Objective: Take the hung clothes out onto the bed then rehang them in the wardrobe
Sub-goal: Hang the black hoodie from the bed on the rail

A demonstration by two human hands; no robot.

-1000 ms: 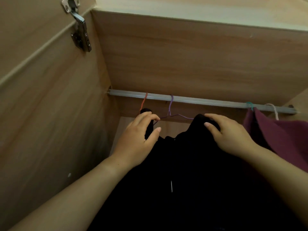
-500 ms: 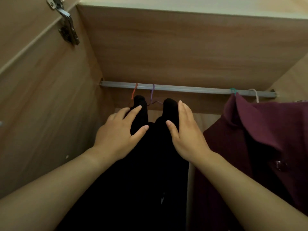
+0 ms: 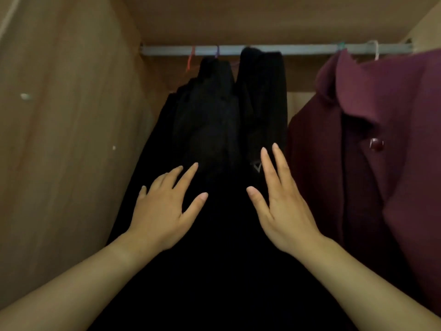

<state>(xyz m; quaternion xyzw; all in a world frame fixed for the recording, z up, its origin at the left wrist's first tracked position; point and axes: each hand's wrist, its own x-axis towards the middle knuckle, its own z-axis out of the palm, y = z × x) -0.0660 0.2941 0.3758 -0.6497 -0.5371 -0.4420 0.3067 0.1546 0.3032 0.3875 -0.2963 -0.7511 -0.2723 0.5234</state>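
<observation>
Two black garments hang side by side from the grey wardrobe rail (image 3: pixel 298 49): the left black garment (image 3: pixel 210 103) under an orange hanger hook (image 3: pixel 191 59) and a purple hanger hook (image 3: pixel 217 51), the right black garment (image 3: pixel 262 91) beside it. My left hand (image 3: pixel 164 209) and my right hand (image 3: pixel 279 204) are spread with straight fingers in front of the black cloth, lower down, holding nothing. A maroon collared coat (image 3: pixel 372 130) hangs to the right under a green hook (image 3: pixel 341 45) and a white hook (image 3: pixel 375 47).
The wardrobe's wooden left wall (image 3: pixel 66 139) stands close beside my left arm. The wooden back panel (image 3: pixel 262 17) rises above the rail. A narrow gap shows between the right black garment and the maroon coat.
Both hands have slid down from the shoulders of the black garments and let go, fingers now spread. The view has dropped and moved closer, so the rail sits higher in the frame.
</observation>
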